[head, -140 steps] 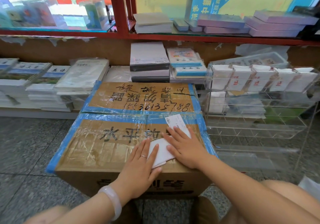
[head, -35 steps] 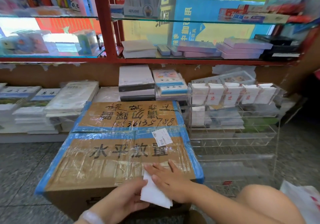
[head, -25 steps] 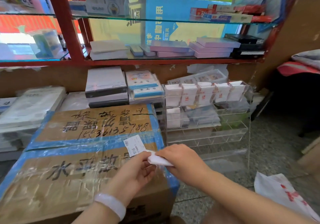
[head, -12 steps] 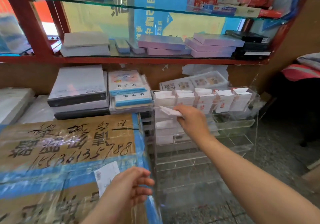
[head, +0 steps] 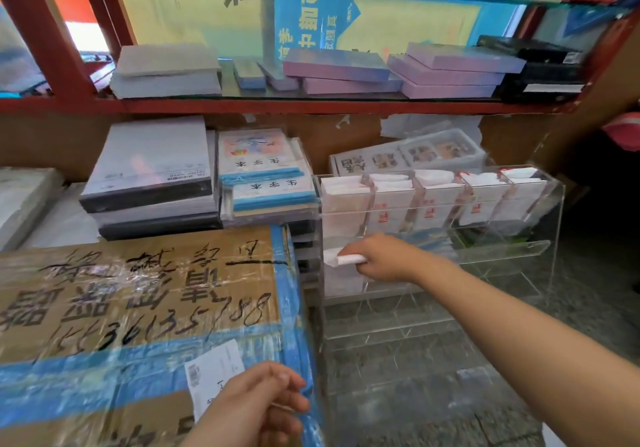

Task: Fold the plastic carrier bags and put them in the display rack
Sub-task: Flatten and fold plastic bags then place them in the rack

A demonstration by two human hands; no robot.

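Handwritten digits "15536135788" run upside down across the taped cardboard box (head: 138, 308); bundled exercise books (head: 263, 173) carry the inverted title "生字本"

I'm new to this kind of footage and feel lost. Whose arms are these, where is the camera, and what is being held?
There is no machine: a person wears one wide-angle camera on the head, looking forward and down, so both arms are their own. The right hand reaches out to a clear display rack on the floor and grips a folded white carrier bag at the left end of its second tier. The tier above already holds a row of folded bags. The left hand hangs with loosely curled fingers, holding nothing, over a taped cardboard box with handwriting and a white label. Behind are stacked books and red shelves.
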